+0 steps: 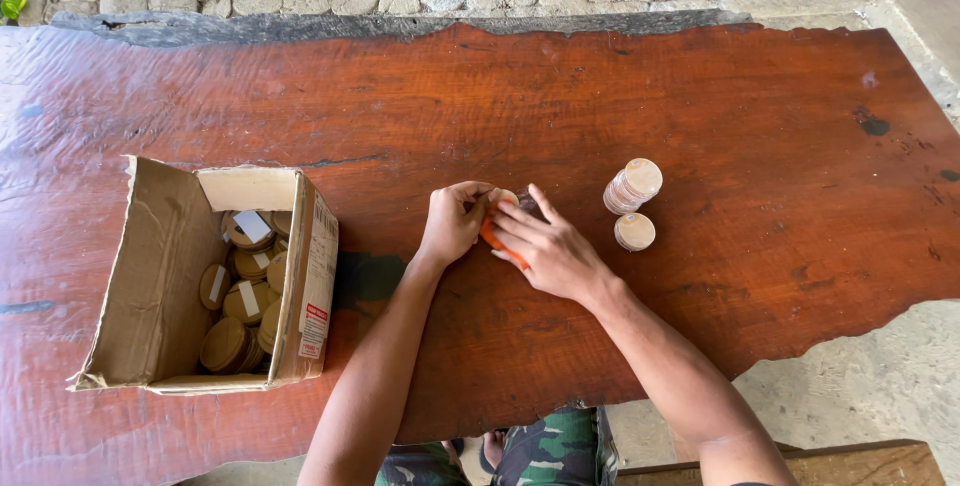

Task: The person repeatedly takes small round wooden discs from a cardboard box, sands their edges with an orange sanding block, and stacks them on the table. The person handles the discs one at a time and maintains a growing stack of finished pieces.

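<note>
Both hands together on table (700, 106), left hand (452, 224) fingers curled, right hand (548, 251) fingers pinching orange disc (492, 237)

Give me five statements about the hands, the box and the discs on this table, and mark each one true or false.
1. Both hands, the left hand and the right hand, meet on a small orange thing. True.
2. The cardboard box stands by the right hand. False: it stands on the left hand's side, apart from both hands.
3. The box holds round tan discs. True.
4. The stack of discs on the wooden table lies inside the box. False: it stands on the bare table beyond the right hand.
5. A single disc lies beside that stack. True.
</note>
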